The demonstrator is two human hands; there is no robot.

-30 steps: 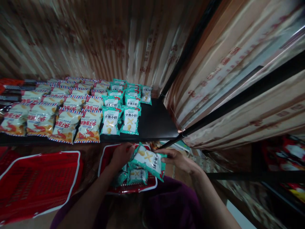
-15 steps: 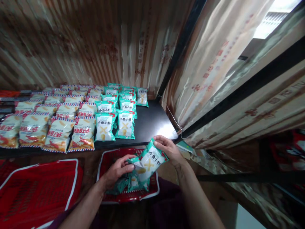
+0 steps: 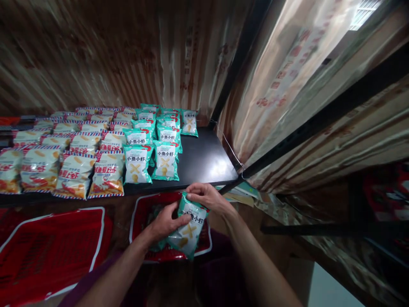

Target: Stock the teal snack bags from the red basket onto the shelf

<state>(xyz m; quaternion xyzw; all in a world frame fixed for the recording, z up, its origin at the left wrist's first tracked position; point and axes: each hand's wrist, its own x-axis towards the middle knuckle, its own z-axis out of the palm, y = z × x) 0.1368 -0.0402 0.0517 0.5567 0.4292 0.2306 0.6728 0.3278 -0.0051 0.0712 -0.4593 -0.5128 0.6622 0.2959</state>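
Observation:
Over a red basket [image 3: 136, 221] with a white rim, both hands hold a teal and white snack bag [image 3: 191, 232], tilted, its printed front facing me. My right hand [image 3: 204, 197] pinches its top edge. Along its left side, my left hand [image 3: 169, 221] grips it with the thumb across the front. Part of another teal bag shows low in the basket behind my left hand, mostly hidden. On the black shelf [image 3: 207, 157] just beyond, teal snack bags [image 3: 165, 161] of the same kind stand in rows, with one bag [image 3: 189, 123] at the back right.
Cream and orange snack bags [image 3: 75, 175] with striped edges fill the shelf's left part. A second red basket [image 3: 57, 251] lies at lower left. Black metal posts [image 3: 236, 64] and printed plastic sheeting [image 3: 277, 85] close off the back and right. Cardboard [image 3: 243, 198] lies below the shelf.
My right hand has moved left and the bag with it, now more upright. My left hand has shifted its thumb onto this bag's front. The view has shifted slightly.

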